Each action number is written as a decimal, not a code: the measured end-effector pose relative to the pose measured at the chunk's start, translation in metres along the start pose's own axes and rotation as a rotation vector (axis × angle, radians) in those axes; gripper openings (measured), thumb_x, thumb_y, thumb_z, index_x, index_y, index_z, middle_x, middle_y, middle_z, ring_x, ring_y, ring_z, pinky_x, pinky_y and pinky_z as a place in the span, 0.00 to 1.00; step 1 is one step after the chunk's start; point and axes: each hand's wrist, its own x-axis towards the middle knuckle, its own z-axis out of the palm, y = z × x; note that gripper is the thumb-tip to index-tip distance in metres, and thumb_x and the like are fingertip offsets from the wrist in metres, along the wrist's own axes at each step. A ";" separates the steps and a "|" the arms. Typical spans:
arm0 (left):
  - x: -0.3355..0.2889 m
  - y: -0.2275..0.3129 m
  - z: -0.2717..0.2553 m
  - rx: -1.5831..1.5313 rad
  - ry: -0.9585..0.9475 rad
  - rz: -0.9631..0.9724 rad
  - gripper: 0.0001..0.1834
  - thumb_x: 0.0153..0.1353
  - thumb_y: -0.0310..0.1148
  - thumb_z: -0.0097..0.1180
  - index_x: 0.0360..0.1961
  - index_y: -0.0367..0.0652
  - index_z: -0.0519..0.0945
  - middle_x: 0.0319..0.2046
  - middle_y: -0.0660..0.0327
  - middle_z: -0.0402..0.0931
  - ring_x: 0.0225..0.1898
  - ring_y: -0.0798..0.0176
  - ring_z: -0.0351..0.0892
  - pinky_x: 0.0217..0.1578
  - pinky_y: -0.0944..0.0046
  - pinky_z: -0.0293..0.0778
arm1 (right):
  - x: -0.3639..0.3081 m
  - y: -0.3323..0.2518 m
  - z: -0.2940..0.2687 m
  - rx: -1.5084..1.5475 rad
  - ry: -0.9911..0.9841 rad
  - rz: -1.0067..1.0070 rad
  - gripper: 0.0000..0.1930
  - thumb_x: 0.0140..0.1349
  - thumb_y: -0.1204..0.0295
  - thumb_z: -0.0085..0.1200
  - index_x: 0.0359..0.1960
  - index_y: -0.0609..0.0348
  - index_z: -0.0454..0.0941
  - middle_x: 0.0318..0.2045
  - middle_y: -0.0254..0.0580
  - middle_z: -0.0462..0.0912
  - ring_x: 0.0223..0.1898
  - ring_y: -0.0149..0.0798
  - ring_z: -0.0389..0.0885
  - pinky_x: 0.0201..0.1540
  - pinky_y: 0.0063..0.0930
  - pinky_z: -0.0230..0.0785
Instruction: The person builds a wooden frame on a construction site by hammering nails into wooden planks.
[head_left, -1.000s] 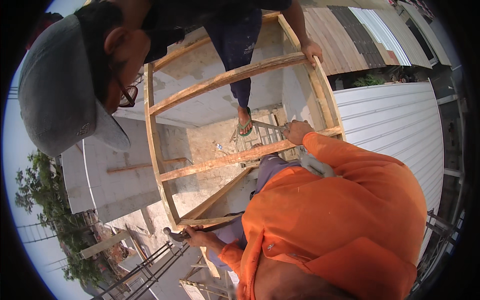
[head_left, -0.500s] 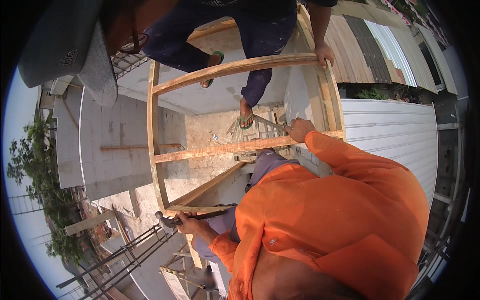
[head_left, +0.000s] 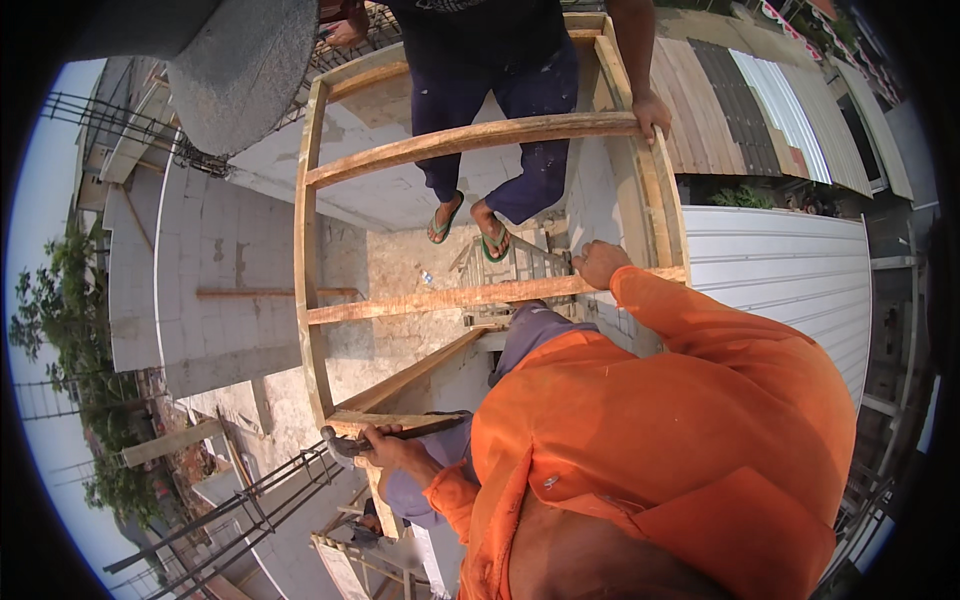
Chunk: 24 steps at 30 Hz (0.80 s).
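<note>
My left hand (head_left: 388, 452) is closed around a hammer (head_left: 345, 443), whose handle lies along the low end of a wooden frame (head_left: 308, 250). My right hand (head_left: 600, 264) grips the frame's middle crossbar (head_left: 440, 298) near its right post. My orange sleeves and shirt fill the lower right. A co-worker in dark clothes and flip-flops stands beyond the frame, with one hand (head_left: 652, 110) on the upper crossbar (head_left: 470, 140).
A grey cap (head_left: 240, 70) of another person juts in at the top left. Below the frame lie concrete slabs, a ladder (head_left: 520, 265) and a long drop to the ground. A white corrugated roof (head_left: 780, 270) lies to the right, metal railings (head_left: 230, 510) at lower left.
The capped head has slid up and out toward the top left. The co-worker now stands higher in view. My two hands keep their holds on hammer and crossbar.
</note>
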 end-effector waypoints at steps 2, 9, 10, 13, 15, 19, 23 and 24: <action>0.001 -0.004 -0.001 0.003 0.017 -0.006 0.07 0.60 0.25 0.50 0.38 0.40 0.66 0.18 0.66 0.63 0.16 0.72 0.61 0.13 0.71 0.62 | -0.001 -0.001 -0.002 0.002 0.001 0.003 0.25 0.62 0.53 0.41 0.40 0.65 0.79 0.40 0.57 0.80 0.44 0.54 0.79 0.51 0.47 0.66; 0.003 -0.011 -0.004 0.007 -0.014 0.001 0.08 0.59 0.24 0.49 0.40 0.40 0.66 0.18 0.65 0.64 0.16 0.71 0.63 0.13 0.71 0.64 | 0.000 0.001 -0.001 0.017 0.005 -0.003 0.24 0.61 0.54 0.42 0.40 0.64 0.79 0.40 0.56 0.80 0.45 0.54 0.78 0.52 0.49 0.64; 0.002 -0.011 -0.004 0.008 -0.015 0.003 0.09 0.59 0.24 0.49 0.40 0.39 0.66 0.18 0.65 0.64 0.16 0.71 0.63 0.13 0.71 0.64 | -0.001 -0.001 -0.003 0.022 0.004 0.000 0.23 0.61 0.55 0.42 0.40 0.65 0.79 0.40 0.56 0.80 0.45 0.54 0.78 0.52 0.49 0.64; -0.004 -0.008 0.001 0.011 0.015 -0.005 0.06 0.59 0.26 0.50 0.36 0.41 0.67 0.16 0.66 0.64 0.15 0.71 0.62 0.14 0.70 0.63 | -0.004 -0.003 -0.006 0.032 0.021 -0.008 0.23 0.61 0.55 0.42 0.40 0.65 0.79 0.41 0.56 0.80 0.45 0.55 0.78 0.52 0.48 0.65; -0.006 -0.007 0.002 0.008 0.028 -0.010 0.05 0.60 0.28 0.51 0.34 0.43 0.67 0.15 0.66 0.63 0.14 0.71 0.62 0.14 0.69 0.62 | -0.003 -0.002 -0.003 0.035 0.013 -0.008 0.24 0.61 0.55 0.41 0.41 0.65 0.79 0.42 0.57 0.80 0.45 0.55 0.78 0.51 0.48 0.65; -0.006 -0.008 0.002 0.005 0.039 -0.023 0.05 0.60 0.28 0.51 0.33 0.44 0.68 0.16 0.66 0.63 0.14 0.71 0.62 0.14 0.70 0.62 | -0.003 -0.002 -0.006 0.001 -0.013 0.007 0.25 0.61 0.55 0.40 0.41 0.66 0.79 0.42 0.57 0.80 0.46 0.55 0.78 0.51 0.46 0.66; -0.003 -0.011 -0.001 -0.059 0.045 -0.091 0.05 0.60 0.29 0.52 0.34 0.44 0.68 0.16 0.67 0.63 0.14 0.72 0.61 0.13 0.71 0.62 | -0.001 -0.002 -0.004 0.012 -0.023 0.009 0.25 0.61 0.55 0.39 0.42 0.66 0.78 0.42 0.57 0.80 0.46 0.54 0.78 0.51 0.46 0.66; -0.004 -0.010 -0.001 -0.059 0.048 -0.098 0.05 0.60 0.29 0.52 0.33 0.45 0.68 0.16 0.67 0.63 0.14 0.72 0.61 0.13 0.71 0.62 | -0.001 -0.003 -0.003 0.013 -0.019 0.003 0.25 0.61 0.55 0.39 0.42 0.66 0.78 0.42 0.57 0.80 0.46 0.54 0.78 0.51 0.46 0.66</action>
